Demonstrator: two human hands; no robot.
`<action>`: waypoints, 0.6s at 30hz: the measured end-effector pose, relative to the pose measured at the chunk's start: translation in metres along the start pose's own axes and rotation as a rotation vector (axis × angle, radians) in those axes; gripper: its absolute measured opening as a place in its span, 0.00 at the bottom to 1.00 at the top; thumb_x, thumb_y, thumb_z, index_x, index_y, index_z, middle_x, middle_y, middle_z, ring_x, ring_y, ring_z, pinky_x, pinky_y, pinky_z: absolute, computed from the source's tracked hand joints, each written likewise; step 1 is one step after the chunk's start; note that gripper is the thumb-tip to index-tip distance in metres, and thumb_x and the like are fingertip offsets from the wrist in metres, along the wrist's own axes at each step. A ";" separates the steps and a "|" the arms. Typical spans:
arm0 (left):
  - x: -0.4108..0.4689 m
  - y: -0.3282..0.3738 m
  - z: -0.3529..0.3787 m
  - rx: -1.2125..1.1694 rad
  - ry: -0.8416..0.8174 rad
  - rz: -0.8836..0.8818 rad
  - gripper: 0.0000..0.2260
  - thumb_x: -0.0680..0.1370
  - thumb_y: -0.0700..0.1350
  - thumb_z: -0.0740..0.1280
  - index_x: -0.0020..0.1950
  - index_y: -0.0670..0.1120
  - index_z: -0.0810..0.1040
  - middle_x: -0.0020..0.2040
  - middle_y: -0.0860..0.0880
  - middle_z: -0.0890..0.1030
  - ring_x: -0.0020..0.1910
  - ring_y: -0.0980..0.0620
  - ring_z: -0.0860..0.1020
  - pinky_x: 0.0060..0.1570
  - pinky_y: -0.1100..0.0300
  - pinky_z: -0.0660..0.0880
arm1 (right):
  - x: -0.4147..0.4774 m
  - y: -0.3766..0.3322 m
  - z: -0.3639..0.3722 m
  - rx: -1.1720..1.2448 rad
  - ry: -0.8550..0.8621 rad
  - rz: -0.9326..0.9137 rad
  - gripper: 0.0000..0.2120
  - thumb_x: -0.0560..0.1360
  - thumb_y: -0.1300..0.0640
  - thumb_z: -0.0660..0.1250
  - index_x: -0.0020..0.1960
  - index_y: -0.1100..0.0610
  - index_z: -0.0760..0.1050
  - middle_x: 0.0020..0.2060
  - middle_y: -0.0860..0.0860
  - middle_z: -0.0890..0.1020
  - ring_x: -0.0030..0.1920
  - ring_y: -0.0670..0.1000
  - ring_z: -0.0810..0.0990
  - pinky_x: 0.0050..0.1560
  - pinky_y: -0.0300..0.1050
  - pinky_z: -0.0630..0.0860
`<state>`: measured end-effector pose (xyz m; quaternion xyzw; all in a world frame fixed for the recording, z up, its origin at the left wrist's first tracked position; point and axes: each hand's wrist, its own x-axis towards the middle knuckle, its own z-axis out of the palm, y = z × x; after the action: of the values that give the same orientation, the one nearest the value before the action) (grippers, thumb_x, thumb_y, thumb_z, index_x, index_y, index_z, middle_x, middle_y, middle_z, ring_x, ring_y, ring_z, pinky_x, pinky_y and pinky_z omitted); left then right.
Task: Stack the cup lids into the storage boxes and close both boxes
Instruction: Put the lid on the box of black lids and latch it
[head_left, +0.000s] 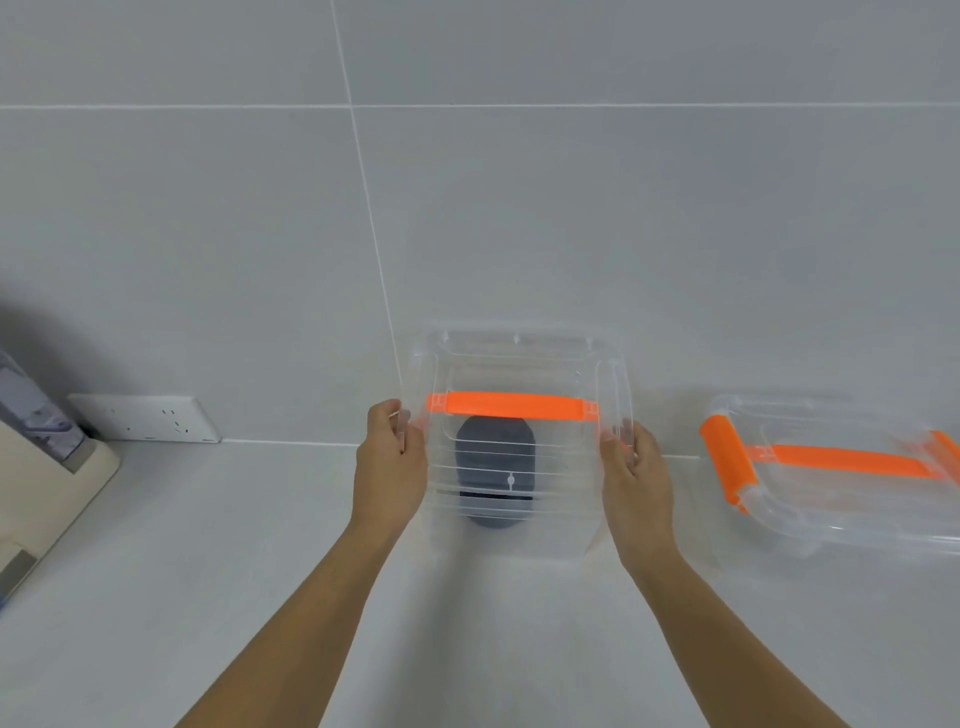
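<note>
A clear plastic storage box (514, 535) stands on the white counter in the middle, against the tiled wall. A clear box lid (519, 358) with an orange handle (511, 404) covers its top. My left hand (389, 462) grips the left end of that lid and my right hand (636, 470) grips the right end. A dark stack of cup lids (496, 467) shows through the clear plastic inside the box. A second clear box (841, 499) with an orange handle and an orange side latch (726, 460) sits to the right, its lid on.
A white wall socket (145, 418) sits low on the wall at the left. A beige appliance (47, 493) with a grey part on top stands at the far left edge. The white counter (208, 571) runs along the tiled wall.
</note>
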<state>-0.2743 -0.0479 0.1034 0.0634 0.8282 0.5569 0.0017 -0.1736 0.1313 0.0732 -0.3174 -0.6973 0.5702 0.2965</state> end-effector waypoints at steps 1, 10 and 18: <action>0.000 0.000 0.001 -0.013 -0.007 -0.014 0.18 0.81 0.48 0.57 0.69 0.45 0.65 0.64 0.44 0.75 0.56 0.46 0.76 0.55 0.52 0.73 | 0.001 0.001 0.000 0.000 -0.011 0.006 0.10 0.78 0.50 0.58 0.57 0.53 0.70 0.47 0.45 0.69 0.48 0.48 0.68 0.51 0.44 0.66; -0.008 -0.001 0.000 -0.075 -0.003 -0.116 0.19 0.81 0.49 0.57 0.70 0.43 0.67 0.62 0.48 0.76 0.59 0.47 0.74 0.61 0.51 0.72 | -0.010 -0.009 -0.006 -0.031 -0.049 0.003 0.13 0.80 0.51 0.57 0.63 0.52 0.68 0.45 0.47 0.76 0.43 0.46 0.74 0.46 0.40 0.67; -0.019 -0.008 -0.004 -0.038 0.020 -0.097 0.13 0.81 0.44 0.54 0.48 0.35 0.71 0.46 0.34 0.75 0.47 0.34 0.74 0.47 0.48 0.75 | -0.013 0.000 -0.006 -0.091 -0.095 0.014 0.17 0.79 0.48 0.56 0.63 0.57 0.69 0.48 0.46 0.70 0.48 0.48 0.69 0.50 0.43 0.66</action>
<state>-0.2568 -0.0562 0.0962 0.0173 0.8195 0.5724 0.0217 -0.1607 0.1252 0.0737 -0.3080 -0.7337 0.5543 0.2442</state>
